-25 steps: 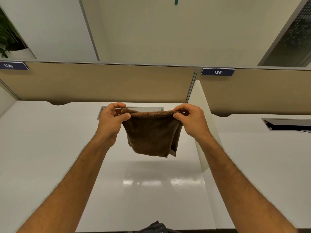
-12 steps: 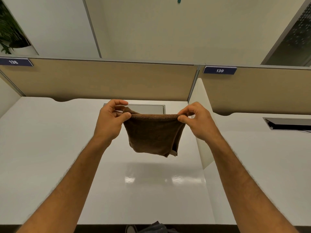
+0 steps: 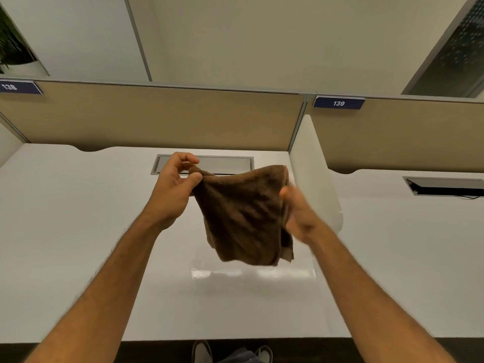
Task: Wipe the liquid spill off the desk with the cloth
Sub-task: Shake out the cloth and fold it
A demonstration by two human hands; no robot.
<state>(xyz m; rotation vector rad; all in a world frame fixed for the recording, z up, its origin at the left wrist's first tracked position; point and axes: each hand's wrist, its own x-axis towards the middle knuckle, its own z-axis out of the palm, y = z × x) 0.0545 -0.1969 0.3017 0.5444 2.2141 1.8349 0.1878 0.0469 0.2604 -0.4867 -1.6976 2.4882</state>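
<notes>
My head camera looks forward and down, close over my desk (image 3: 78,231), facing the partition (image 3: 157,116).

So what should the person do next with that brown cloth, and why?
Probably lower the brown cloth flat onto the white desk. It hangs in the air, pinched at a corner by the left hand, with the blurred right hand at its side, so it touches nothing yet. No spill is clearly visible, only a glossy reflection beneath.

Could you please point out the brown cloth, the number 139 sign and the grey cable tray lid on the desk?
brown cloth (image 3: 243,216), head view, middle of the hanging fabric
number 139 sign (image 3: 338,103), head view, on the digits
grey cable tray lid (image 3: 225,165), head view, flat right part
</notes>
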